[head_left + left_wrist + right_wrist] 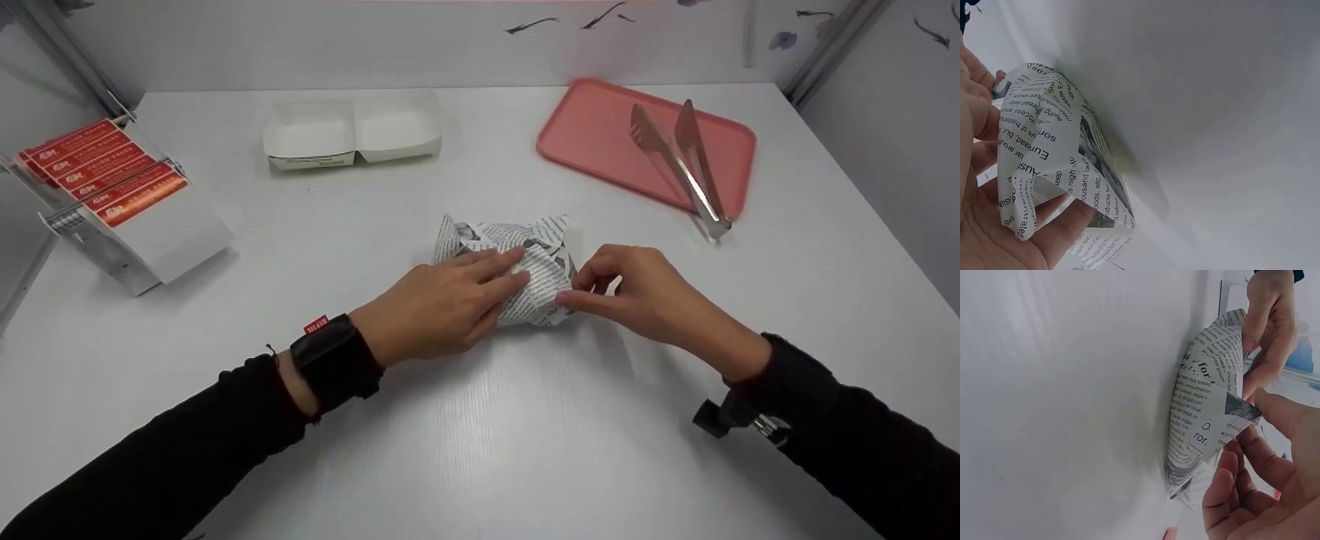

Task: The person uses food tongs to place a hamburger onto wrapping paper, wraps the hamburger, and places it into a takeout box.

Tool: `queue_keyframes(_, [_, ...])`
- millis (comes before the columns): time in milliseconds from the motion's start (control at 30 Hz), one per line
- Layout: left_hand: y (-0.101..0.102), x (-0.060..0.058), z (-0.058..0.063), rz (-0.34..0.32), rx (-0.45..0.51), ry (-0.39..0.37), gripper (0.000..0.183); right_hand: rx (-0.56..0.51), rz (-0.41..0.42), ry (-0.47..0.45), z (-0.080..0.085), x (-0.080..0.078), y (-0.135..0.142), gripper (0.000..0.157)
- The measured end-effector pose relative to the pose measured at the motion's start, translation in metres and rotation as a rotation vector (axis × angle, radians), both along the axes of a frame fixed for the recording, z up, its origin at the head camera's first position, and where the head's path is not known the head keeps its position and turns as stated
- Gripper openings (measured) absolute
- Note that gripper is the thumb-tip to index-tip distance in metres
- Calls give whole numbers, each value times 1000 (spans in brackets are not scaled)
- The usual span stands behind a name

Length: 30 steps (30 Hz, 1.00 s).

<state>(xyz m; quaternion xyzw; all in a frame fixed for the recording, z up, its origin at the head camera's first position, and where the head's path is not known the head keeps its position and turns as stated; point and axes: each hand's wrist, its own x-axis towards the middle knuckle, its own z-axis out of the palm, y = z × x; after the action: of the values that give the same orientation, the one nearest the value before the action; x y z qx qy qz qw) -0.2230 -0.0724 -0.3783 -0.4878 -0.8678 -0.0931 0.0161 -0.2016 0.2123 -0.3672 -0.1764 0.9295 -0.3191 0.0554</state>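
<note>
So your left hand (pixel 446 304) is lying flat-ish across the top of the packet wrapped in black-and-white newsprint-patterned paper (pixel 541 283), fingers (pixel 501 264) mostly straight and a bit spread, and you're pressing on the wrap more than gripping it. Your right hand (pixel 637 292) is doing the fiddly bit: thumb and index finger are nearly meeting and pinching a pointed paper flap at the packet's right end, while the other fingers are curling in loosely beneath. What's inside the wrap is staying hidden, so I can't tell.

Counting stuff up: you're working on one packet, and it's sitting mid-table between your two hands, on the one white tabletop (pixel 450 465). Behind it to the left, one white cardboard clamshell box (pixel 311 139) is lying unfolded, showing two halves. Back right, one pinkish-red rectangular tray with rounded corners (pixel 589 135) is holding one pair of silver metal tongs (pixel 688 180), whose joined end is poking past the near edge. Far left, one metal rack (pixel 66 220) is holding a row of red-and-white flat cardboard pieces (pixel 144 187); they're overlapping, so I can't give an exact number.
</note>
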Motion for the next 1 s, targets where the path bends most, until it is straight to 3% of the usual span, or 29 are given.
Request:
queue_keyframes(200, [-1,0,-4,1,-14,90,43,-37,8,41,-11,0,3,13])
queue_keyframes(367, [-3,0,-8,-10,-10,167,42,-43,-29,-46,-17,-3,8,15])
queue_keyframes(467, [-3,0,-9,-13,-12,172,43,-36,-87,-100,-13,-3,8,18])
queue_keyframes(533, [-4,0,-10,-13,-16,155,43,-34,-99,-43,-9,-1,5,18])
queue_keyframes(633, [-6,0,-9,-18,-22,129,44,-4,1,205,-7,4,-4,21])
queue_keyframes(700, [-7,0,-9,-31,-19,145,44,88,141,421,-9,6,-12,38])
queue_keyframes(767, [-7,-1,-9,-49,-9,175,41,209,278,564,-13,5,-19,55])
queue_keyframes(800, [-7,-1,-10,-57,-6,188,41,272,336,584,-16,5,-22,61])
queue_keyframes(867, [-7,-1,-11,-63,-6,182,43,374,413,532,-21,2,-26,70])
queue_keyframes(1000, [-12,-1,-9,-46,-9,48,53,472,436,338,-26,-2,-27,77])
